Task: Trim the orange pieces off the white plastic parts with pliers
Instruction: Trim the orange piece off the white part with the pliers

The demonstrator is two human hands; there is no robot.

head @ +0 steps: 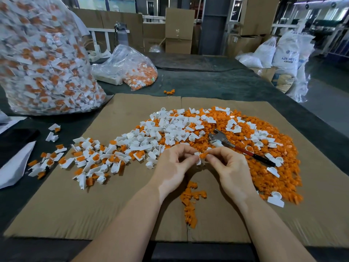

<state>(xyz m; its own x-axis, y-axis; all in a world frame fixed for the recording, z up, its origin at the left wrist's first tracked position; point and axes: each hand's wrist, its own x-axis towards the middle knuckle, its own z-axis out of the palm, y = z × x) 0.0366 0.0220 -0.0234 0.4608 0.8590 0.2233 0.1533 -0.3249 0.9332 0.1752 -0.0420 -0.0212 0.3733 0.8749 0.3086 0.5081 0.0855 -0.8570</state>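
Because the pliers point(239, 148) lie unused on the orange heap right of centre, twisting by hand could likely snap the white plastic part point(198, 157) or flick its orange piece point(203, 155) into the sorted piles. At frame centre, above the cardboard sheet point(120, 208), the left hand point(172, 167) pinches the white part with curled fingers; the right hand point(229, 168) pinches the orange piece likewise.

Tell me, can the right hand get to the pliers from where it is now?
Probably yes, once it lets go. The pliers lie in the open on the orange pile, just beyond the right hand, nothing covering them. But its fingers and the left hand are pinching a white-and-orange part.
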